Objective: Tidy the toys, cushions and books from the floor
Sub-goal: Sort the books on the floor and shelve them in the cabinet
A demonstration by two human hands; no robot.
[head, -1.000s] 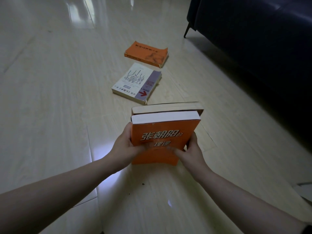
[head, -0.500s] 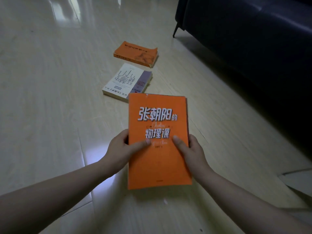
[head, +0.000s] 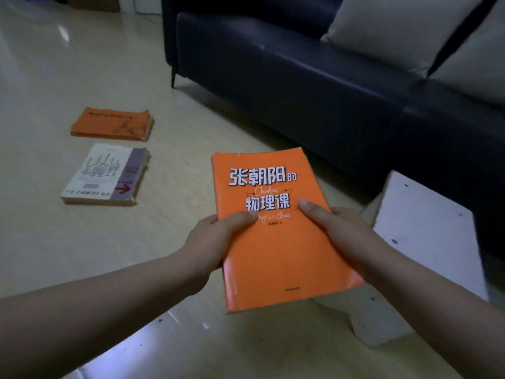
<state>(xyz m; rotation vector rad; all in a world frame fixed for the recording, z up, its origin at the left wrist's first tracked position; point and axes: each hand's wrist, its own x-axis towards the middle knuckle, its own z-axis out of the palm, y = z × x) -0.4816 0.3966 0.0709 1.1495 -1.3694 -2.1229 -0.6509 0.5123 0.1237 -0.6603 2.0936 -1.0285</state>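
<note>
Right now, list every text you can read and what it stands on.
"张朝阳的" and "物理课": cover of the orange physics book, held by the left hand and right hand.
"Charles'": thin script on that cover; the script line below is partly covered by the left hand.
Small print lower down: too small.
White book on the floor: upside-down characters, blurred; a red arrow sign.
Farther orange book: one dark line, blurred.

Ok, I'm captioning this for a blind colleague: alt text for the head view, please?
The left hand and right hand hold an orange book by its sides, thumbs on the cover. A white book and a second orange book lie on the floor at left, a dark sofa behind.
</note>
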